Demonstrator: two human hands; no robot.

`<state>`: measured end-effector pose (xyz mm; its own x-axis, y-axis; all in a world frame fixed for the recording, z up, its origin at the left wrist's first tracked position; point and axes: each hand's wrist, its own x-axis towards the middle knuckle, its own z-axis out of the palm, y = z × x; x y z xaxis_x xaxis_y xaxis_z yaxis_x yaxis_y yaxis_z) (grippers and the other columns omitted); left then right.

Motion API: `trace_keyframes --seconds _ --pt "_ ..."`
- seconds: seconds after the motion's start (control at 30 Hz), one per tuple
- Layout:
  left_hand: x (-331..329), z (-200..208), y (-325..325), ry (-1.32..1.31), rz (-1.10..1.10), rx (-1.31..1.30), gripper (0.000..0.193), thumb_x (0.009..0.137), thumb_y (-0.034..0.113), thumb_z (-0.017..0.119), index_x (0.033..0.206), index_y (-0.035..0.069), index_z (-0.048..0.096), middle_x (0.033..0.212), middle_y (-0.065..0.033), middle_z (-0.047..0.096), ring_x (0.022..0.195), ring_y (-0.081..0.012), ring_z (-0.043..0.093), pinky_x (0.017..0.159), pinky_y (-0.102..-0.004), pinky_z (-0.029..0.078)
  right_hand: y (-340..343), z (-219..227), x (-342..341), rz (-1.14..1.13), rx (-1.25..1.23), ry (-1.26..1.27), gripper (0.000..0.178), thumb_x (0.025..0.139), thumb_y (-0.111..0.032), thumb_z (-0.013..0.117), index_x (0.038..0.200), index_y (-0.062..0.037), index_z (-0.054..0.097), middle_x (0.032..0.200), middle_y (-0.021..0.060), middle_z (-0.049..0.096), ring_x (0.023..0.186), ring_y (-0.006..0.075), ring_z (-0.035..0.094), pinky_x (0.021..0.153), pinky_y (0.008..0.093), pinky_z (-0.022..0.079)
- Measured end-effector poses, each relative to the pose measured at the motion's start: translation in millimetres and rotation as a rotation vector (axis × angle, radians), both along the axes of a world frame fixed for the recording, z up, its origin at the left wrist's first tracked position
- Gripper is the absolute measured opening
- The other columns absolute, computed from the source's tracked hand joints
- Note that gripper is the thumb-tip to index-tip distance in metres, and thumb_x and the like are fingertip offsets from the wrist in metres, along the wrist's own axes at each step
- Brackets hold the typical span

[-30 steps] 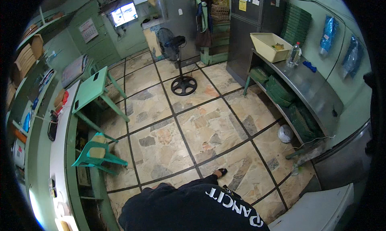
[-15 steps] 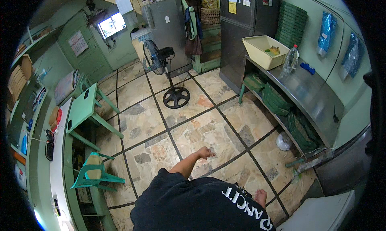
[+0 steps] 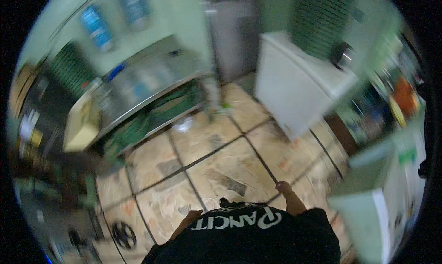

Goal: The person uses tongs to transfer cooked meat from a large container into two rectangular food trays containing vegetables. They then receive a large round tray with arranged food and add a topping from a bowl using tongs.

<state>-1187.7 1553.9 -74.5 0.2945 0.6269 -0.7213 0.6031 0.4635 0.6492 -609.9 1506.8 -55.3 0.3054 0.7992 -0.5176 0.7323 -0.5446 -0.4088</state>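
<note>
My left hand (image 3: 193, 214) hangs low at the front of my black shirt, partly hidden by it and smeared by motion. Over the tiled floor (image 3: 202, 158), my right hand (image 3: 284, 187) is held out from my side. It looks rounded, but blur hides how its fingers lie. No object shows in either hand, and neither touches any furniture. Ahead to the left stands a metal-topped table (image 3: 152, 75) bearing a cream plastic tub (image 3: 83, 121) and a small blue item (image 3: 116, 71). A white chest-like appliance (image 3: 294, 84) stands ahead to the right.
Stacked green baskets (image 3: 322, 20) rise on the white appliance; another green stack (image 3: 71, 66) is at far left. Blue plastic packs (image 3: 96, 29) hang on the wall. The fan's round base (image 3: 123, 235) is at lower left. A pale green cabinet (image 3: 363, 176) borders the right.
My view has swung to the right: the metal-topped table moved from right to left, and the white appliance came fully into sight. Both hands have shifted with my body; the picture is blurred now.
</note>
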Motion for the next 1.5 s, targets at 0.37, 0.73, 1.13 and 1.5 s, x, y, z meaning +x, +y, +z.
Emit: trace_keyframes --seconds 0.37,0.73,1.13,1.5 --pt "225 13 106 0.173 -0.416 -0.029 0.045 0.085 0.043 0.064 0.075 -0.001 0.063 0.065 -0.0071 0.058 0.059 -0.0171 0.056 0.052 -0.0327 0.046 -320 -44 92 -0.178 -0.096 -0.186 0.029 0.087 -0.029 0.052 0.086 -0.0045 0.068 0.077 0.0148 0.067 0.066 0.0292 0.066 0.060 0.0417 0.054" --pt "575 30 39 -0.017 -0.840 0.114 0.042 0.085 0.039 0.065 0.078 -0.002 0.063 0.065 -0.0062 0.055 0.054 -0.0146 0.053 0.048 -0.0321 0.044 -488 2 99 -1.436 0.172 0.189 0.030 0.088 -0.032 0.058 0.101 -0.0054 0.066 0.078 0.0117 0.066 0.046 0.0186 0.059 0.041 0.0294 0.046" --pt "763 8 -32 0.146 -1.324 -0.030 0.042 0.089 0.039 0.062 0.074 0.000 0.060 0.061 -0.0078 0.052 0.046 -0.0184 0.047 0.044 -0.0353 0.042 -477 117 188 -1.697 1.051 0.233 0.038 0.096 -0.034 0.054 0.117 -0.0037 0.061 0.081 0.0075 0.066 0.061 0.0130 0.060 0.056 0.0253 0.050" --pt "919 3 -54 -0.031 -1.515 0.087 0.036 0.084 0.040 0.066 0.078 0.005 0.060 0.065 -0.0054 0.053 0.054 -0.0191 0.053 0.051 -0.0358 0.050 -498 180 432 -1.715 1.240 -0.046 0.037 0.099 -0.032 0.047 0.118 -0.0027 0.058 0.081 0.0079 0.062 0.061 0.0119 0.057 0.054 0.0258 0.048"
